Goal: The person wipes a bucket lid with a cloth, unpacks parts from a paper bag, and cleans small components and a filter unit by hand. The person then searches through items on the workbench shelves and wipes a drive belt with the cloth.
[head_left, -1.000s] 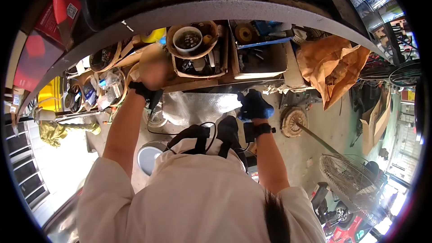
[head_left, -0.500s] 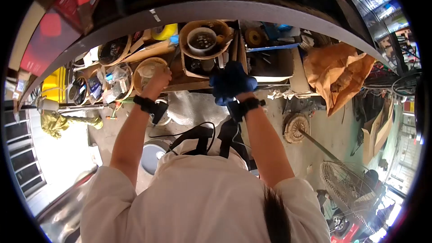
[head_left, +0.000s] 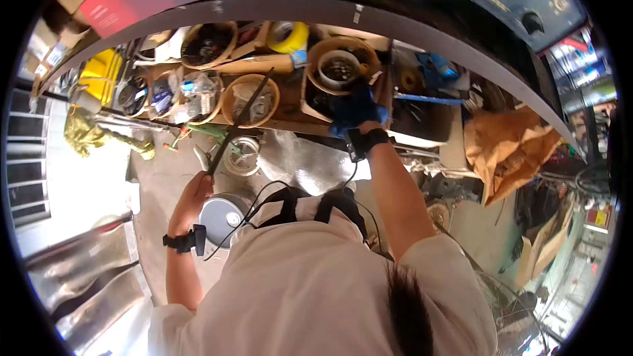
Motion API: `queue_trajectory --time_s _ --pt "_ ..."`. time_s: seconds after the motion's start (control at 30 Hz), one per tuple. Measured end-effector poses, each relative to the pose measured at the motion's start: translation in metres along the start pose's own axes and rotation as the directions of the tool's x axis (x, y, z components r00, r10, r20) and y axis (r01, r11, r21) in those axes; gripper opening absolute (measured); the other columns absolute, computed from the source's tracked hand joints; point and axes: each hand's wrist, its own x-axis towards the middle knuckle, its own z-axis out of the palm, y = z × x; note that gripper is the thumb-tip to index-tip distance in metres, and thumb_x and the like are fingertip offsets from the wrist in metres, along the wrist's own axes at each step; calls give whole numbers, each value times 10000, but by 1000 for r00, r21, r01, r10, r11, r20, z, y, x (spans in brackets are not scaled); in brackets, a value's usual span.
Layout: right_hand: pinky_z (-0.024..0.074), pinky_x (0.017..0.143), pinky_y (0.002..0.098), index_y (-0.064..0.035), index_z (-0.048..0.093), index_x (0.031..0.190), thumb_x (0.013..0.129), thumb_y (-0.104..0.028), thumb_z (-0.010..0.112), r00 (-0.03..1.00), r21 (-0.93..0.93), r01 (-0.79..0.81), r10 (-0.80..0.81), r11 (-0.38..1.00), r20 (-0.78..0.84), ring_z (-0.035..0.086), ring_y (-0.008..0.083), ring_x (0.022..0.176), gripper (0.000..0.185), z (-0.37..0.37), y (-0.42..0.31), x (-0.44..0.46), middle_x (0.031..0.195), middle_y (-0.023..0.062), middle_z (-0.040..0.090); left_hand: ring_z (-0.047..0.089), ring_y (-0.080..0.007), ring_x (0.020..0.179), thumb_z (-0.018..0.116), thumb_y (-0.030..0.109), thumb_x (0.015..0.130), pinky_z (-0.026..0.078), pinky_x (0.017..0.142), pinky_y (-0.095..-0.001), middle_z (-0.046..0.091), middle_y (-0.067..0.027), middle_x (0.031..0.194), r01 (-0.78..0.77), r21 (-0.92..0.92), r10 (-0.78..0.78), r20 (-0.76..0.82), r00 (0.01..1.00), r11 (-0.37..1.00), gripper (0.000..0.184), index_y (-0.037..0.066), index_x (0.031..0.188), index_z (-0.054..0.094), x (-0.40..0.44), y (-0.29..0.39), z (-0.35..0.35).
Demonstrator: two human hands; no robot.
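My left hand (head_left: 195, 192) is closed around the lower end of a long, thin dark bar (head_left: 234, 130). The bar slants up and to the right, its far end passing in front of a round tan basket (head_left: 226, 100) with clear plastic in it. What kind of bar it is, I cannot tell. Dark blue cloth-like material (head_left: 353, 111), a glove or a rag, covers my right hand (head_left: 370, 126) and hides its fingers. That hand is at the shelf's front edge, just below another tan basket (head_left: 374, 59) in which a white bowl (head_left: 321, 66) of small dark pieces sits.
A dark beam (head_left: 277, 13) curves across above the shelf. To the right are an open box (head_left: 422, 133) and a crumpled brown paper bag (head_left: 504, 148). Below stand a grey round container (head_left: 219, 219) and a white ring-shaped object (head_left: 242, 158). A dark cable (head_left: 254, 204) loops near my body.
My left hand has moved from the tan basket down and left, and now holds the dark bar. My view has shifted; my right hand stays near the bowl's basket.
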Motion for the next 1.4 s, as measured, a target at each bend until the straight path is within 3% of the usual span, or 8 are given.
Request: queue_trajectory --time_s 0.23,0.43,0.83,0.97,1.1,1.23,1.33,1.4 --pt "484 726 294 -81 569 1128 838 -83 530 996 292 10 16 956 -87 577 232 856 292 -38 6 -165 1073 93 603 440 -120 603 436 221 994 362 549 -276 455 -22 665 -176 248 121 223 967 953 223 11 948 492 34 20 60" --pt "480 723 272 -64 556 1162 843 -49 515 960 537 -90 216 839 -177 573 204 846 321 -116 31 -289 1087 84 606 557 -435 761 471 232 957 443 644 -457 598 -231 811 -537 371 329 494 805 758 227 7 963 506 107 41 168" --pt "475 769 282 -71 576 1163 797 -31 529 897 500 -132 318 856 -306 569 214 887 371 -146 42 -384 1101 90 606 618 -322 578 497 180 917 469 522 -465 617 -152 624 -626 747 559 428 710 224 198 1 864 564 254 71 382" --pt "475 802 304 -86 597 1142 763 -42 548 914 367 -153 272 918 -302 569 239 922 385 -164 51 -387 1100 100 605 656 -327 888 505 150 837 518 622 -427 636 -171 925 -547 815 603 538 590 -192 190 34 905 640 269 95 394" --pt "475 834 326 -101 619 1120 728 -53 568 949 248 -120 184 961 -255 569 264 957 398 -173 57 -367 1100 109 604 618 -381 961 440 146 899 523 722 -483 577 -220 1087 -535 834 288 484 827 134 309 -53 1084 585 305 58 397" --pt "470 869 344 -97 608 1127 704 -41 580 971 101 -64 85 993 -223 568 273 1006 428 -179 70 -343 1109 111 605 602 -336 635 604 170 858 482 543 -430 574 -274 893 -489 726 279 401 872 484 372 -87 1109 507 312 32 399" --pt "461 887 347 -80 574 1159 719 -30 572 981 18 -11 14 1000 -194 565 263 1035 443 -185 80 -324 1122 106 604 561 -323 568 493 169 927 429 517 -429 551 -193 706 -699 364 366 653 663 616 222 -41 986 459 307 18 397" --pt "456 895 348 -79 568 1167 732 -39 567 986 17 26 -23 1000 -164 563 262 1041 437 -192 80 -311 1127 106 602 570 -382 717 466 146 926 433 622 -427 568 -236 785 -603 540 299 548 781 587 198 -51 939 477 298 9 410"
